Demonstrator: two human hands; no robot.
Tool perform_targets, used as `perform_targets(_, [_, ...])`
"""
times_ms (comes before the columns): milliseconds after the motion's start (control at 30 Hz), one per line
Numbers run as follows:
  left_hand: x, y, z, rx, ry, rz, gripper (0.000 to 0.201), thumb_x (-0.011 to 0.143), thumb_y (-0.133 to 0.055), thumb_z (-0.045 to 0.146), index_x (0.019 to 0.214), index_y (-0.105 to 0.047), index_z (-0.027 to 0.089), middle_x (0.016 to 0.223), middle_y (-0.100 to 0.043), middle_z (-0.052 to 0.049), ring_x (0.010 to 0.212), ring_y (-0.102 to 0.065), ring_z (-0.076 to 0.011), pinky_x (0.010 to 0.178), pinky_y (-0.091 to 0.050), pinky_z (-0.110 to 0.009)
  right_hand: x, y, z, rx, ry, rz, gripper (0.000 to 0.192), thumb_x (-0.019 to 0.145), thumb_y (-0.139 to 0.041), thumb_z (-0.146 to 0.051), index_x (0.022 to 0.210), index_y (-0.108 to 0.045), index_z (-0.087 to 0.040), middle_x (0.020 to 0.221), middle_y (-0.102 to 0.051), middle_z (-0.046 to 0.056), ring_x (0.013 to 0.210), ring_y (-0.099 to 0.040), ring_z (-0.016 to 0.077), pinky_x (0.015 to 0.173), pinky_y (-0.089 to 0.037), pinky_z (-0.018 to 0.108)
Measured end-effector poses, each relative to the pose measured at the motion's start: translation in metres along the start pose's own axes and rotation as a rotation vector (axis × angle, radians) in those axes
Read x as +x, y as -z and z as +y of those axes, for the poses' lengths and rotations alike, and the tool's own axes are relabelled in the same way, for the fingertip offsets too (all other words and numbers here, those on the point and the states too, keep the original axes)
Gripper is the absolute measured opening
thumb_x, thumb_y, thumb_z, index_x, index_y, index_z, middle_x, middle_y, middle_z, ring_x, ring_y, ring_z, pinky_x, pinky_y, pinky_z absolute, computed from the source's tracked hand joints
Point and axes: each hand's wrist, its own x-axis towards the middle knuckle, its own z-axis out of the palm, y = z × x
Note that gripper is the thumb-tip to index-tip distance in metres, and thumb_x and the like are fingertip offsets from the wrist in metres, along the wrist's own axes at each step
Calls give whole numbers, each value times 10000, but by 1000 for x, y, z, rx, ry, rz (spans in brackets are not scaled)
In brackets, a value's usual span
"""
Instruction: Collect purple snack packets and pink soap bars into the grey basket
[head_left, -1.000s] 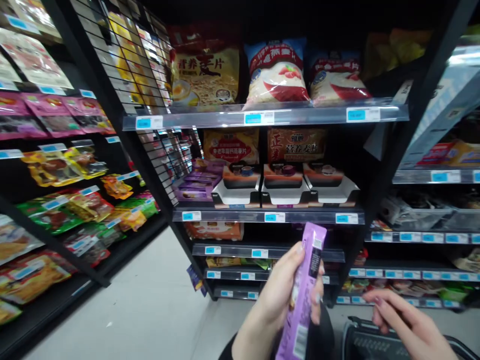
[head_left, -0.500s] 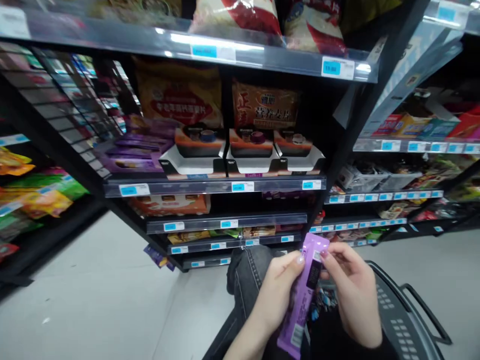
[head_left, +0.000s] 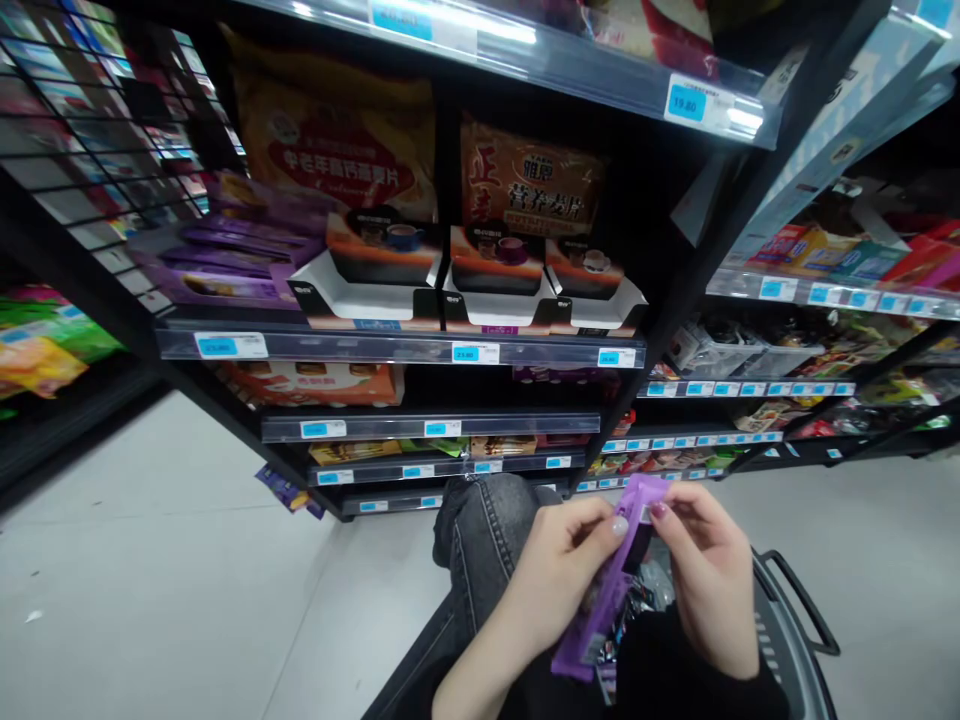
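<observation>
Pinching purple packet [head_left: 604,590], left hand [head_left: 556,570] and right hand [head_left: 709,575] closed.

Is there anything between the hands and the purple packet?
No. Both the left hand and the right hand already hold the purple packet directly, fingers pinching near its top end. It sits above the dark basket, with nothing visible between hands and packet.

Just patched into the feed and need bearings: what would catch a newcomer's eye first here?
A purple snack packet, low in the middle, pinched at its top by both the left hand and the right hand. Below them, at the bottom right, sits a dark shopping basket. Straight ahead, the middle shelf carries three orange-and-white boxes, with big orange bags behind them.
</observation>
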Motion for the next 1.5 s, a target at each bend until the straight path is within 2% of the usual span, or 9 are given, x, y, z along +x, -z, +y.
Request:
perform_targets(167, [-3,0,1,170,-89,92,392,882,-502,451,634,-609,167,561,-487,15,535,-399,-114,520,-287,-243,-3,-12,-3,-235,280,260,265,752,-702,-288,977,-613,-179,862,-629,55,758,-606,158,648,-523,273])
perform_targets(267, [-5,-2,1,303,-196,143,293,911,-487,381,786,-694,217,670,-622,-1,628,-542,-146,599,-377,-241,-7,-19,-4,-374,419,254,131,771,-681,-268,839,-608,-182,777,-598,30,717,-580,149,646,-494,278])
perform_targets(367, [-6,-4,-2,398,-287,134,279,943,-437,308,1122,-649,280,956,-706,-25,874,-640,-190,754,-440,-258,-9,-22,-4,-444,314,181,144,808,-642,-310,856,-587,-185,779,-613,31,708,-592,150,622,-483,270])
perform_targets(500, [-4,-3,-7,505,-361,108,353,955,-394,240,1266,-555,283,1097,-687,-44,961,-640,-209,821,-455,-288,-7,-19,-1,-471,234,144,190,843,-592,-357,929,-558,-191,842,-630,45,745,-618,159,634,-489,271])
perform_targets(733, [-2,0,-5,500,-412,102,321,943,-402,219,1183,-613,254,1090,-669,-74,963,-617,-215,853,-467,-315,-1,-20,-3,-713,495,104,94,918,-471,-252,861,-527,-203,759,-599,7,662,-577,123,602,-447,231])
perform_targets(867, [-5,4,0,343,-309,179,276,934,-465,298,1161,-607,236,1033,-688,-45,916,-640,-182,810,-497,-264,0,-29,-4,-739,630,12,126,932,-421,-166,871,-525,-199,779,-585,16,692,-560,115,629,-434,217])
perform_targets(1000, [-6,9,0,364,-336,361,235,924,-493,282,1066,-677,245,990,-712,-20,875,-659,-162,767,-506,-233,0,-40,-1,-684,641,-80,149,932,-405,-142,876,-533,-193,768,-564,17,699,-550,126,647,-442,235])
perform_targets(1200, [-8,11,-1,459,-458,536,240,921,-488,200,992,-717,215,924,-735,-12,836,-673,-124,732,-503,-186,-3,-56,3,-621,481,47,148,922,-472,-235,784,-507,-195,719,-568,-13,632,-535,113,589,-412,223])
perform_targets(1500, [-10,12,-1,313,-331,535,84,837,-640,247,854,-720,230,786,-729,42,692,-676,-94,645,-516,-135,-5,-48,6,-654,585,-51,106,892,-498,-164,791,-523,-185,725,-568,-6,680,-545,119,637,-429,235])
